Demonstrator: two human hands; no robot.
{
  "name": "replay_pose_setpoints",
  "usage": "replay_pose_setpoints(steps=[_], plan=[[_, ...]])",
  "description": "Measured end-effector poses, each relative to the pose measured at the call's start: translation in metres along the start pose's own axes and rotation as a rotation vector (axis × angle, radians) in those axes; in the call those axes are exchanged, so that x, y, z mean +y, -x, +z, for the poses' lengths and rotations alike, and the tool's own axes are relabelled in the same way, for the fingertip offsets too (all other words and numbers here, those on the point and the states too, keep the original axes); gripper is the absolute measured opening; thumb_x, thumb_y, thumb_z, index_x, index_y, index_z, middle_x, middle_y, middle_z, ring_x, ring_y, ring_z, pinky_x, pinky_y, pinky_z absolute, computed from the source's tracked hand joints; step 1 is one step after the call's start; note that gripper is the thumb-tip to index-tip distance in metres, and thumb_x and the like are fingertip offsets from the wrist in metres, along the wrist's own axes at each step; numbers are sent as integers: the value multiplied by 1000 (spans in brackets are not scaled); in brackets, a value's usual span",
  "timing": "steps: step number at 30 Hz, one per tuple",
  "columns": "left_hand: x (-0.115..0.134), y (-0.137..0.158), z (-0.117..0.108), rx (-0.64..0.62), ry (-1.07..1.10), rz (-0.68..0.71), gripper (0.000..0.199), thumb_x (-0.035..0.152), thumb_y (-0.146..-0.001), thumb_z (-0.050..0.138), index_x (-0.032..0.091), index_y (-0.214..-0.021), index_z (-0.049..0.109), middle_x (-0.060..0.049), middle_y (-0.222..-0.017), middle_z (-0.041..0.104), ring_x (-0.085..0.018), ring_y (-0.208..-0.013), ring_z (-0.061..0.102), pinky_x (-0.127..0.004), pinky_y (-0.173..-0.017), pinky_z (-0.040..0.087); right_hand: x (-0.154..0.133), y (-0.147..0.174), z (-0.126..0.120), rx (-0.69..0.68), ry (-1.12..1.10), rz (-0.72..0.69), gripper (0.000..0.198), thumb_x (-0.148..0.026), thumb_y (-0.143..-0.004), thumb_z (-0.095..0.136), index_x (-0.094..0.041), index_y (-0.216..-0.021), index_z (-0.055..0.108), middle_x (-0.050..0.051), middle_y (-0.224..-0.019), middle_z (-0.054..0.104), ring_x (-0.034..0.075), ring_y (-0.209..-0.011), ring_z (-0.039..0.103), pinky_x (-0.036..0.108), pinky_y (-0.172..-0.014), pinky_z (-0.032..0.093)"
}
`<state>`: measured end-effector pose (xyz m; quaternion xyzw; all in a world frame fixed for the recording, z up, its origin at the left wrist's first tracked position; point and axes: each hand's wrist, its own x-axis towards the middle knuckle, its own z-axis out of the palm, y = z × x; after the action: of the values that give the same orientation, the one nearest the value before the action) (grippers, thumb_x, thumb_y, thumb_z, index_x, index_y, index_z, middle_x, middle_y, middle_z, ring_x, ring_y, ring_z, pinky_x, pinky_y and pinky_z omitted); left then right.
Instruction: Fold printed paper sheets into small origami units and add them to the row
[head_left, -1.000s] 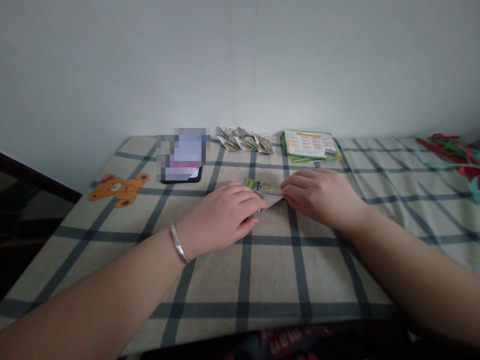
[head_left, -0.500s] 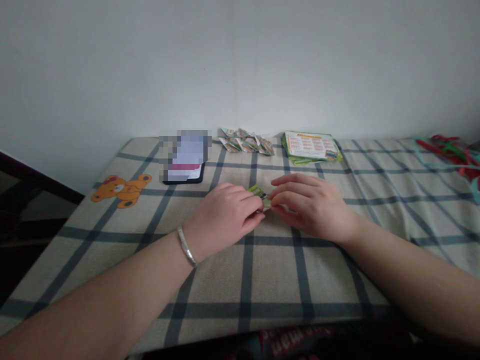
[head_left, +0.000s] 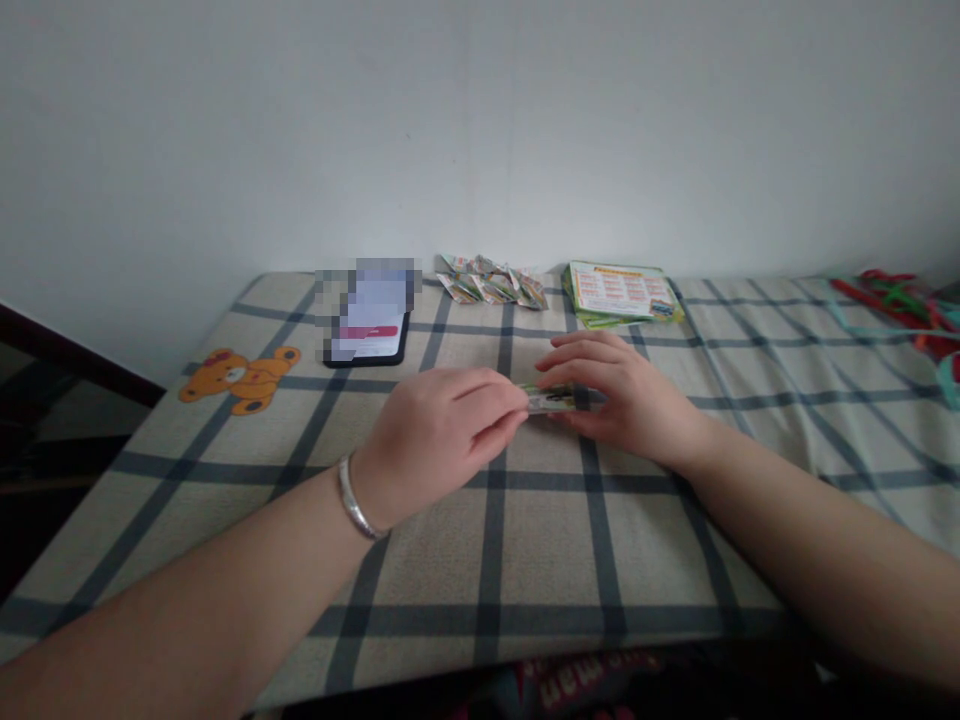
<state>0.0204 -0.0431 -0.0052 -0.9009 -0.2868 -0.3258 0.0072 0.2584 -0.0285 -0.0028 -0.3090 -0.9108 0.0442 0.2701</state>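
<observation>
Over the middle of the checked cloth, a small green and white printed card lies between my two hands, low over the cloth. My left hand, with a silver bangle at the wrist, pinches the card's left end between thumb and fingers. At the card's right end is my right hand, its fingers curved over the top and its thumb below, closed lightly on it. Both hands cover the card's ends, so its full shape is hidden.
Behind the hands, several folded printed papers lie near the wall. A stack of printed cards is to their right, a phone to their left. An orange bear figure is at left; red and green strips lie far right.
The card now lies more level, with more of its surface showing between the hands. My right hand has shifted slightly up and right; my left wrist has moved slightly left.
</observation>
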Motion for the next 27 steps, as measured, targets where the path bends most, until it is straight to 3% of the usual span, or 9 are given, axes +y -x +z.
replay_pose_setpoints(steps=[3,5,9,16,23,27], plan=[[2,1,0,75,71,-7,4,15,-89,56,17,-92,56,1,-83,68,-11,-75,65,-24,-68,52,3,0,0,2,-40,5,20,-15,-81,65,-22,-100,66,7,-117,67,22,-114,56,42,-99,44],[3,2,1,129,95,12,15,14,-87,58,18,-101,52,1,-86,67,-10,-73,65,-23,-67,54,3,-1,1,19,-77,15,14,-15,-82,63,-21,-95,66,7,-115,67,21,-111,58,40,-96,45],[3,5,4,198,204,-26,50,8,-85,59,20,-130,40,-5,-119,62,-10,-87,66,-22,-79,57,0,-1,1,39,-172,43,8,-23,-88,60,-19,-94,64,8,-107,68,19,-103,61,37,-93,46],[-1,4,9,226,393,-168,62,9,-83,61,25,-137,36,-7,-131,54,-11,-89,66,-23,-77,60,-2,2,3,38,-307,333,14,-32,-89,59,-18,-87,61,2,-80,64,16,-75,58,28,-68,45],[-4,1,11,120,315,-371,64,11,-83,61,24,-140,36,-8,-136,52,-13,-93,66,-26,-86,56,-3,1,5,30,-364,466,9,-29,-86,59,-19,-86,59,0,-75,59,14,-67,52,27,-60,42],[-7,1,11,87,286,-432,64,13,-83,60,24,-141,35,-6,-121,60,-14,-89,65,-22,-72,56,-1,2,6,-28,-372,523,10,-28,-86,59,-20,-93,59,0,-75,59,13,-65,52,26,-57,41]])
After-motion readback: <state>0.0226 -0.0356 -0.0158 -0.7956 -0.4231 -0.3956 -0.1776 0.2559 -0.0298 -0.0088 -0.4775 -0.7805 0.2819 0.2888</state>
